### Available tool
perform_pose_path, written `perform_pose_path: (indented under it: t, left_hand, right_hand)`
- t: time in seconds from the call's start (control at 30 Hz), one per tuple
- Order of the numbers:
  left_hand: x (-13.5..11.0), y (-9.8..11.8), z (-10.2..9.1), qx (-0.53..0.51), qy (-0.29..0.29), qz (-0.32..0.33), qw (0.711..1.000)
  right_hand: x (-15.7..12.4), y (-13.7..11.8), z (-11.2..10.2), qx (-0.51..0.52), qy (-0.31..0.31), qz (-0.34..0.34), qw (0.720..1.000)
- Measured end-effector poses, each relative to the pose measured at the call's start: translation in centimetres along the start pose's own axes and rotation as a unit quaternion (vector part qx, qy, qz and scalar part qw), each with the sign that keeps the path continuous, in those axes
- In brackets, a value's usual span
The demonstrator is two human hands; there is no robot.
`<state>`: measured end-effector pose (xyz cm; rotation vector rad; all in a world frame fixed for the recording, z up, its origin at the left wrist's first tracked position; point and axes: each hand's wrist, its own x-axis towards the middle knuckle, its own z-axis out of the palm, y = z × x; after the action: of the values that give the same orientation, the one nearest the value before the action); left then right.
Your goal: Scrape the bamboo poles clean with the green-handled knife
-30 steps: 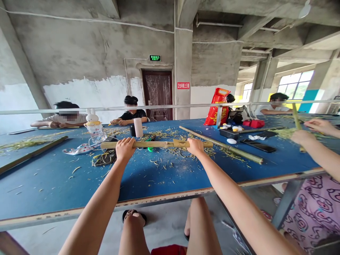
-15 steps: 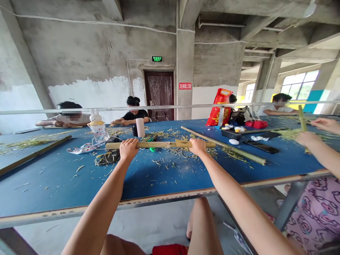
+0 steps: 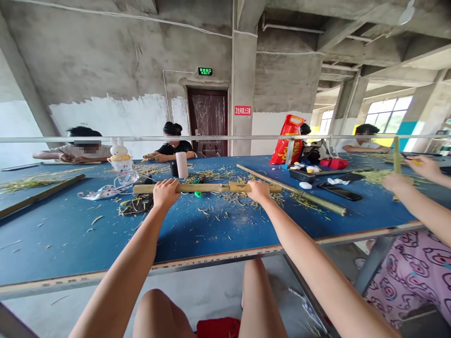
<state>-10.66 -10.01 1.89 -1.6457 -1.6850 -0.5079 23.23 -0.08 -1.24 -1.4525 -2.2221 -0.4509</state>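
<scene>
A bamboo stick (image 3: 202, 188) lies crosswise in front of me, raised a little over the blue table. My left hand (image 3: 166, 192) is closed around its left part, knuckles up. My right hand (image 3: 259, 191) grips the wider, browner section on the right, which has dark marks on it. A joint shows between the two hands, where the slimmer part meets the wider one. Pale green shavings (image 3: 243, 202) are scattered beneath and behind the stick. Behind my left hand are a dark object (image 3: 136, 205) tangled with shavings and a small green item (image 3: 198, 194).
A long bamboo pole (image 3: 303, 193) slants across the blue table (image 3: 116, 244). Around it stand a pink bottle (image 3: 182, 165), a rabbit-topped cup (image 3: 120, 157), a red bag (image 3: 286, 141) and a phone (image 3: 340, 191). A co-worker's hands (image 3: 398, 183) hold bamboo at right. Several people sit opposite.
My view has shifted slightly, so most things appear a little further left. Both my hands keep their grip on the bamboo stick, with little visible change between them.
</scene>
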Motion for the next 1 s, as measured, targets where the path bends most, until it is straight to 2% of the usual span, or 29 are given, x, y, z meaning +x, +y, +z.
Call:
perform_pose_path:
  t: [0.33, 0.4, 0.57, 0.8, 0.9, 0.97, 1.0]
  left_hand:
    - [0.0, 1.8, 0.3, 0.027, -0.070, 0.036, 0.997]
    - [0.0, 2.0, 0.6, 0.030, -0.105, 0.024, 0.994]
    - [-0.3, 2.3, 1.4, 0.014, -0.233, -0.007, 0.972]
    - [0.6, 1.5, 1.2, -0.036, -0.330, 0.034, 0.943]
    - [0.5, 0.9, 1.2, -0.046, -0.319, 0.028, 0.946]
    - [0.2, 0.7, 1.2, -0.036, -0.261, -0.014, 0.964]
    - [0.0, 0.6, 1.1, -0.025, -0.215, -0.041, 0.975]
  right_hand:
    - [0.0, -0.4, 0.3, -0.012, -0.015, -0.028, 0.999]
    - [-0.1, -0.3, 0.3, -0.018, -0.009, -0.032, 0.999]
    - [-0.1, -0.5, 0.1, -0.028, 0.009, -0.053, 0.998]
    - [-0.3, -1.0, -0.1, -0.028, 0.040, -0.062, 0.997]
    - [-0.2, -1.2, 0.2, -0.024, 0.039, -0.065, 0.997]
    - [-0.1, -1.4, 0.5, -0.019, 0.039, -0.061, 0.997]
    - [-0.1, -1.4, 0.6, -0.016, 0.041, -0.057, 0.997]
